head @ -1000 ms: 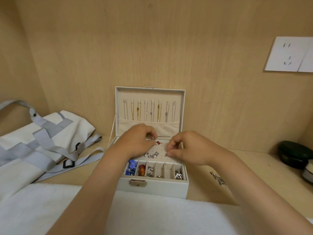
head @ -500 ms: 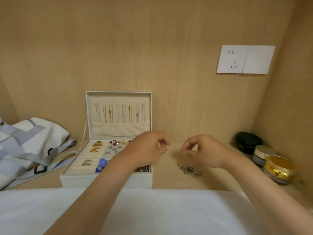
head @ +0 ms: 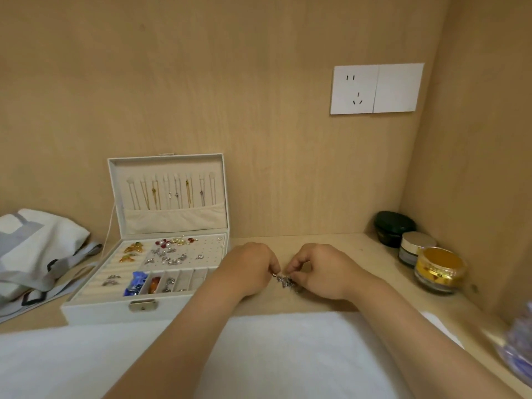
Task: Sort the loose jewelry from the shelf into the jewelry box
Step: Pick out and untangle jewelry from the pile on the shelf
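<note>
The wooden shelf (head: 331,246) fills the view, its back wall carrying a white socket plate (head: 377,89) at the far right. A white cloth (head: 273,355) covers the near edge, and both forearms lie across it. At the far left slumps a white-and-grey bag (head: 37,246), cut off by the frame.

Just right of the bag sits the white jewelry box (head: 98,311), open, its lid (head: 169,168) upright against the back wall. Thin necklaces (head: 172,192) hang in a row inside the lid above a fabric pocket. In the tray, 2 gold brooches (head: 133,249) and some small rings (head: 110,279) sit on the ribbed left section. Pearl, red and silver earrings (head: 172,254) dot the perforated panel. The near row of slots holds a blue piece (head: 137,279), an amber piece (head: 155,283) and silver bits. The left forearm hides the slots at the right end.

The left hand (head: 247,269) and right hand (head: 322,272) meet on the bare shelf just right of the box, fingers curled, each pinching the loose jewelry (head: 286,281) — a small silver tangle, too fine to tell apart.

3 jars stand in the far right corner: a dark one (head: 394,227), a silver-lidded one (head: 417,247) and a gold one (head: 439,269). At the near right edge is a blurred purple thing (head: 518,347) — possibly beads.
</note>
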`<action>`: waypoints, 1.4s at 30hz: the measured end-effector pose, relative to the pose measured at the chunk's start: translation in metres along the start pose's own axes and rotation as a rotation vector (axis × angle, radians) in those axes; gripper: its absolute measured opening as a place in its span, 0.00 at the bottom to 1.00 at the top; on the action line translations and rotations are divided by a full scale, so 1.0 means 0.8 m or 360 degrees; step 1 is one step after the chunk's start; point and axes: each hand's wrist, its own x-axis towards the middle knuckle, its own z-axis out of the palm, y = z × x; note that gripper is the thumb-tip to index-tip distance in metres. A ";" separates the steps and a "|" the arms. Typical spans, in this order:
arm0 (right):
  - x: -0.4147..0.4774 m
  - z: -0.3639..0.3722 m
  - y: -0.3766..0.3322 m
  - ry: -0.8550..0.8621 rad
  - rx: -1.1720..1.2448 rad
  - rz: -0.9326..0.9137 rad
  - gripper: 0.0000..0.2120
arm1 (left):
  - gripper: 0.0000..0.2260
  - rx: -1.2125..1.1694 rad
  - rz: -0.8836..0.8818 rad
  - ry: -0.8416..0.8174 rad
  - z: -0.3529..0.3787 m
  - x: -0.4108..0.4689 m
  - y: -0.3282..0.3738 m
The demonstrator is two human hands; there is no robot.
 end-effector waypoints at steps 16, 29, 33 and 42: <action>0.001 0.003 -0.004 0.0004 -0.0094 -0.0010 0.10 | 0.07 0.0011 -0.0039 -0.0030 -0.001 0.000 -0.002; 0.004 0.007 0.003 0.0048 0.0248 -0.0007 0.03 | 0.05 -0.0128 0.0031 -0.0039 -0.003 0.003 0.003; 0.001 0.008 0.003 0.0118 0.0384 0.0032 0.05 | 0.06 -0.0119 0.0012 -0.0022 -0.002 0.003 0.003; 0.007 0.016 0.002 0.0213 0.0560 -0.0005 0.06 | 0.03 -0.0238 -0.0009 0.0181 -0.022 0.000 0.001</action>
